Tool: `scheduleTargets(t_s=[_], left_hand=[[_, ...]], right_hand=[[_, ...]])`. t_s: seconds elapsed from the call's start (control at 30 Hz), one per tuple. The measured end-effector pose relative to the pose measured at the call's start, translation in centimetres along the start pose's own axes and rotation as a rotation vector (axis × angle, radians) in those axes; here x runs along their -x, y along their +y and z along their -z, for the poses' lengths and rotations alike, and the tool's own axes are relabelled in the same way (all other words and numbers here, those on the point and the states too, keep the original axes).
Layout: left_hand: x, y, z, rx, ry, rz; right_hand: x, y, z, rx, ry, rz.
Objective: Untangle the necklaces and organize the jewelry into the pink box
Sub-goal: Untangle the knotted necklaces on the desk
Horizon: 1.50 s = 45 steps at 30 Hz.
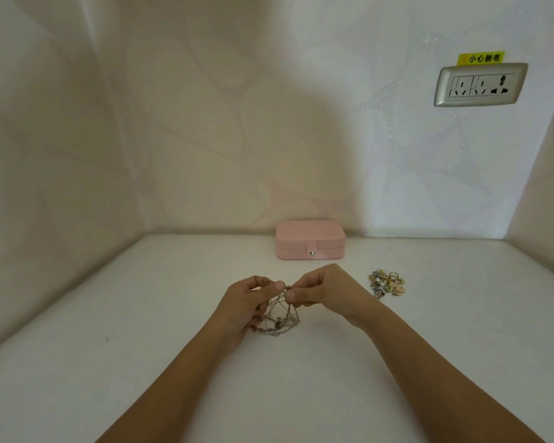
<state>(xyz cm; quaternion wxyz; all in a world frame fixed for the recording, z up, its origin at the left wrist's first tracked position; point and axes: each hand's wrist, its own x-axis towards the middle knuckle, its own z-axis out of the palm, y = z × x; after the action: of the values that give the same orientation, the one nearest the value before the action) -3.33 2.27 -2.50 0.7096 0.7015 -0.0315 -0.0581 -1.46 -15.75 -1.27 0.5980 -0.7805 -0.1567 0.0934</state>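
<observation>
Necklaces (277, 314): one tangled cluster of thin silvery chains, lifted off the counter (135, 318) directly in front of the pink box (311, 239), on the person's side of it. The lower loops hang down and look to brush the surface. Judged to be held up so that the loops drop apart and the knot shows.

Left hand (248, 303): in front of the box and slightly left of it. Its fingers are curled round the bulk of the chains, thumb on top; it seems to serve as the anchor.

Right hand (325, 292): in front of the box and slightly right of it. Thumb and fingertips pinch a strand at the top of the tangle, close against the left thumb, probably to draw one chain free.

Pink box: closed, snap tab (312, 250) fastened, standing against the back wall. Nothing can go in until it is opened, so sorting has not begun.

Small jewelry (387, 282): a loose heap of gold-toned and pale pieces, to the right of the box and a little nearer the person, apart from both hands. Individual pieces are too small to identify. Judged to be set aside for later.

Wall socket (480, 84): high above the box to the right, with a yellow label (481, 58) over it.
</observation>
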Motion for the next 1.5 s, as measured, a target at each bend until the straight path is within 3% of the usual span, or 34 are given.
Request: scheduleTargets(t_s=[0.37,0.6,0.8,0.97,1.07,1.2,1.33,1.43,1.5], left_hand=[[0.0,-0.5,0.0,-0.134,0.015,-0.038],[-0.4,-0.6,-0.3,0.016,-0.042,-0.028],[-0.4,-0.5,-0.4,0.005,0.051,-0.067],[-0.5,0.2,0.0,0.475,0.022,-0.027],[-0.6,0.2,0.1,0.562,0.068,0.006],[-0.8,-0.3,0.3,0.418,0.227,0.093],[-0.4,-0.1,0.6,-0.251,0.226,0.057],[-0.1,0.3,0.8,-0.471,0.106,0.131],[0.0,0.2,1.2,-0.602,0.03,0.092]], right_hand=[[-0.2,0.3,0.3,-0.123,-0.046,-0.012],[-0.4,-0.1,0.1,-0.628,-0.096,-0.094],[-0.7,-0.2,0.1,-0.748,0.019,-0.053],[-0.6,-0.5,1.1,-0.998,0.108,-0.056],[-0.6,-0.7,1.4,-0.895,0.088,-0.081],[-0.3,-0.9,1.9,-0.533,0.133,-0.032],[0.0,-1.2,2.4,-0.178,0.25,0.057],[0.0,-0.9,2.7,0.234,0.33,0.079],[0.1,-0.6,3.0,0.296,0.356,0.072]])
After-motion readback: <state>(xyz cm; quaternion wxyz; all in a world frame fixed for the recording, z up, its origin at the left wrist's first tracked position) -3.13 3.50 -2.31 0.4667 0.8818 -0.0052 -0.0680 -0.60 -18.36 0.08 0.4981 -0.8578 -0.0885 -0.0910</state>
